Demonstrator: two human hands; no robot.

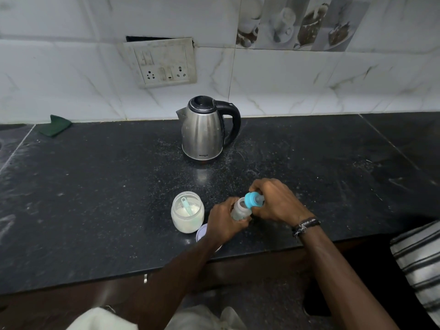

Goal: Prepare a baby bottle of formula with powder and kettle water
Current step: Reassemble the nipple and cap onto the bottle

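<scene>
Your left hand [225, 221] is wrapped around the clear baby bottle [239, 210], fingers curled close about its body, holding it tilted just above the near part of the black bench [95, 198]. Your right hand [277, 202] grips the blue teat cap [252, 200] at the bottle's mouth, fingers bent round it from the far side; the cap sits askew on the neck, and you cannot tell whether it is threaded on or loose. A dark cord bracelet [306, 226] circles your right wrist.

Just left of the bottle stands the open powder jar [187, 214], upright, with white powder in its lower part and a pale blue scoop [187, 206] standing inside it, handle leaning toward the rim. The jar's lid [201, 232] lies flat on the bench at the jar's near right side, partly hidden under your left wrist.

Farther back, well apart from your hands, the steel kettle [204, 129] stands upright near the wall, lid closed, spout to the left and black handle to the right. A green scouring pad [54, 126] leans at the far left where bench meets tiles. On the tiled wall above the kettle is a socket plate [162, 63]. At the right edge hangs striped cloth [419, 263].
</scene>
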